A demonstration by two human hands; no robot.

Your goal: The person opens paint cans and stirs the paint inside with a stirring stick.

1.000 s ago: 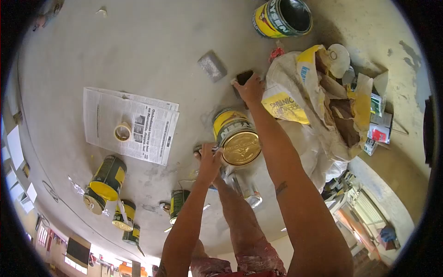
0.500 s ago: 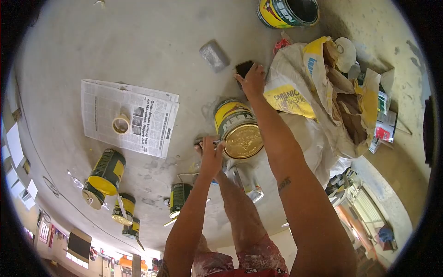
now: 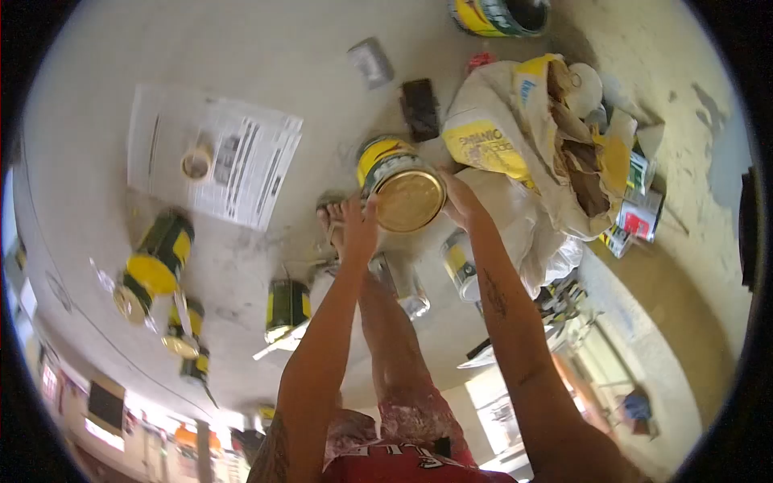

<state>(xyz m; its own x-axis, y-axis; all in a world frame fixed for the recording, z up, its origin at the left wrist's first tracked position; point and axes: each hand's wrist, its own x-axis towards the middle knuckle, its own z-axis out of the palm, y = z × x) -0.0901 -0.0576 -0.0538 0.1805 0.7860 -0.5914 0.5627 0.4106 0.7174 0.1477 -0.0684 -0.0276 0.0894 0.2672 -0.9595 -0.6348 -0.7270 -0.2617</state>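
A yellow and green paint can (image 3: pixel 385 165) with a closed gold lid (image 3: pixel 409 201) stands on the concrete floor between my hands. My left hand (image 3: pixel 355 228) presses against the lid's left rim, fingers up along the can. On the other side, my right hand (image 3: pixel 459 201) grips the can's right side. A dark rectangular block (image 3: pixel 420 109) lies on the floor just beyond the can, with no hand on it. My bare leg and foot are under the left hand. The frame is motion-blurred.
A large sack (image 3: pixel 523 137) full of paper and boxes lies right of the can. A newspaper (image 3: pixel 233 153) with a tape roll (image 3: pixel 196 164) lies to the left. A grey block (image 3: pixel 370 62), an open can (image 3: pixel 499 14) and several smaller cans (image 3: pixel 157 258) (image 3: pixel 287 306) (image 3: pixel 459 262) are scattered around.
My right hand let go of the dark block and came back to the can's right side. The left hand stayed at the lid's rim. The view shifted and blurred.
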